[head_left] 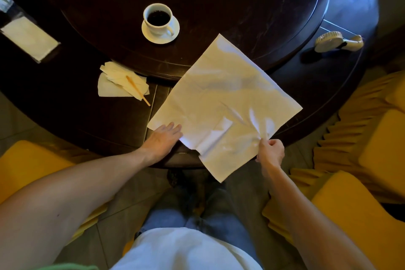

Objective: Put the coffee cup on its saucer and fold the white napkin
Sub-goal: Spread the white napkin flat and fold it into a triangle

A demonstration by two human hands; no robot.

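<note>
A white coffee cup [158, 18] full of dark coffee stands on its white saucer [173, 34] on the raised centre of the dark round table. The white napkin [223, 94] lies spread open and creased over the near table edge, one corner hanging off toward me. My left hand [163, 140] rests flat, fingers apart, on the napkin's near left edge. My right hand [270, 152] pinches the napkin's near right edge, where the paper bunches into folds.
Crumpled napkins with an orange stir stick [138, 91] lie left of the open napkin. A folded napkin in a dark holder [29, 38] sits far left. A small hand fan [338, 41] lies at the right rim. Yellow chairs [359, 215] flank my legs.
</note>
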